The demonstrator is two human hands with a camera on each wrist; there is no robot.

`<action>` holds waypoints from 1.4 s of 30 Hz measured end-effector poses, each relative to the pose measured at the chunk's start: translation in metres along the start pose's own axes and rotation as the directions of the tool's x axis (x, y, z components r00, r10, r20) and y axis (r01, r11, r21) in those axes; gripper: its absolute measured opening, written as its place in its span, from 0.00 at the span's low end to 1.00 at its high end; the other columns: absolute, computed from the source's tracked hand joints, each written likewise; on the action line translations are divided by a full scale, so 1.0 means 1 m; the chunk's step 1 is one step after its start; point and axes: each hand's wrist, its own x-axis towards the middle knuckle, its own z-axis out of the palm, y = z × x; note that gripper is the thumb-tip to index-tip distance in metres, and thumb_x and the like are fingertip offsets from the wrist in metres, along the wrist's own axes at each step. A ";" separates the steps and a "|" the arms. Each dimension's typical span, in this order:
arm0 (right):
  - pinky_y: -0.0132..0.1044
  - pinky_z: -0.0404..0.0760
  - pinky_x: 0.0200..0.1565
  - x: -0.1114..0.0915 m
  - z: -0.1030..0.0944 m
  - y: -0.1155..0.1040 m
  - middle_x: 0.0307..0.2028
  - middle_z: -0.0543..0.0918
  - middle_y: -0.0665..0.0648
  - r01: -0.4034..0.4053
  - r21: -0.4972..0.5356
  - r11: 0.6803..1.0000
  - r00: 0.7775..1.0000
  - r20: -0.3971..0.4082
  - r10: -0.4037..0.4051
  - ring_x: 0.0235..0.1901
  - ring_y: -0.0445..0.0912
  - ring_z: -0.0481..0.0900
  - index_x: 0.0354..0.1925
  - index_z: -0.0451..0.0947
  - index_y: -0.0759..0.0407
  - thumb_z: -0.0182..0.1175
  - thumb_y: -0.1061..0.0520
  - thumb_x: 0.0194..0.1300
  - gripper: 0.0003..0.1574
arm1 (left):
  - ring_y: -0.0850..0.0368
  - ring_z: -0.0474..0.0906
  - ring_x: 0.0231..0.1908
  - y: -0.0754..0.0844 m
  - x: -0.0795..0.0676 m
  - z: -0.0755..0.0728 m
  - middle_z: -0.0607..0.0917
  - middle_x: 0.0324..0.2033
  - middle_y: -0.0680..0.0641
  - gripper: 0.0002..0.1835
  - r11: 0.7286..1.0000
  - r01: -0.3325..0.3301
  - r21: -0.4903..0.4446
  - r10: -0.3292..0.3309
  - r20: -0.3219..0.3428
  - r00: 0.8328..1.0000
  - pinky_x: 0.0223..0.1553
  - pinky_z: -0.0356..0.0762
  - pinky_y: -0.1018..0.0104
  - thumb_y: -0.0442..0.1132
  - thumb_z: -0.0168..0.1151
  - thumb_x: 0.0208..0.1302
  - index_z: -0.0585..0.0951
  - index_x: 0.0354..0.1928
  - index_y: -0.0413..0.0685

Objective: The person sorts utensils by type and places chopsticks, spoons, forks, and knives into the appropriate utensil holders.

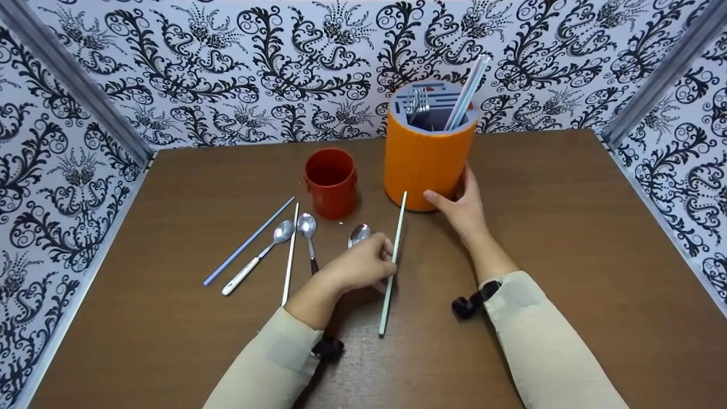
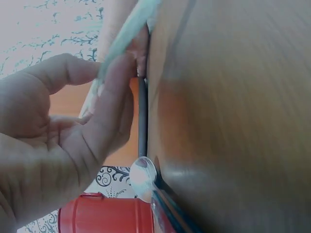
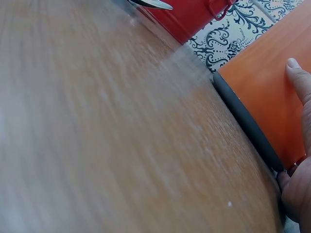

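My left hand [image 1: 360, 264] pinches a pale green chopstick [image 1: 400, 227] between thumb and fingers. In the left wrist view the chopstick [image 2: 127, 33] slants past the fingertips, close over the table. Behind this hand a spoon bowl [image 1: 359, 233] shows, its handle hidden. My right hand [image 1: 467, 213] grips the lower right side of an orange utensil holder [image 1: 426, 162], thumb across the front and fingers round the side. The holder stands upright, with forks [image 1: 418, 101] and several light chopsticks [image 1: 468, 94] in its grey slotted top. Its dark base rim [image 3: 248, 126] appears in the right wrist view.
A red cup [image 1: 335, 196] stands left of the holder. On the table lie a blue chopstick [image 1: 249, 241], a white-handled spoon [image 1: 250, 271], a white chopstick [image 1: 291, 250] and a dark-handled spoon [image 1: 307, 226]. Patterned walls [image 1: 255, 68] border the back and sides.
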 end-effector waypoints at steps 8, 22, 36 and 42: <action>0.42 0.56 0.80 0.001 0.002 0.003 0.81 0.57 0.59 0.030 0.023 0.999 1.000 -0.006 -0.030 0.79 0.51 0.58 0.83 0.45 0.57 0.75 0.61 0.60 0.66 | 0.48 0.80 0.35 0.017 0.001 0.003 0.77 0.39 0.46 0.10 0.950 -0.113 -0.290 0.100 -0.060 0.993 0.43 0.87 0.45 0.31 0.58 0.72 0.70 0.51 0.44; 0.43 0.59 0.79 0.002 0.000 0.006 0.80 0.60 0.61 0.058 0.060 0.996 0.998 -0.011 -0.057 0.77 0.52 0.62 0.83 0.46 0.59 0.75 0.63 0.59 0.65 | 0.55 0.79 0.35 0.079 0.017 -0.008 0.78 0.39 0.46 0.10 0.787 -0.349 -0.509 0.172 -0.362 0.916 0.43 0.88 0.61 0.25 0.55 0.73 0.68 0.51 0.41; 0.41 0.57 0.80 0.013 -0.004 0.027 0.80 0.59 0.57 0.061 0.026 0.998 0.998 -0.003 -0.061 0.77 0.48 0.62 0.84 0.44 0.54 0.75 0.56 0.61 0.67 | 0.55 0.78 0.39 0.133 0.040 -0.019 0.74 0.41 0.43 0.13 0.632 -0.697 -0.338 0.323 -0.703 0.633 0.48 0.87 0.57 0.24 0.54 0.74 0.65 0.54 0.36; 0.45 0.55 0.81 0.002 -0.001 0.006 0.81 0.55 0.61 0.040 0.010 0.999 0.999 0.017 -0.040 0.79 0.52 0.58 0.83 0.42 0.59 0.73 0.58 0.61 0.66 | 0.55 0.76 0.43 0.146 0.051 -0.023 0.71 0.42 0.44 0.13 0.626 -0.744 -0.234 0.354 -0.765 0.538 0.50 0.87 0.56 0.24 0.54 0.73 0.64 0.52 0.39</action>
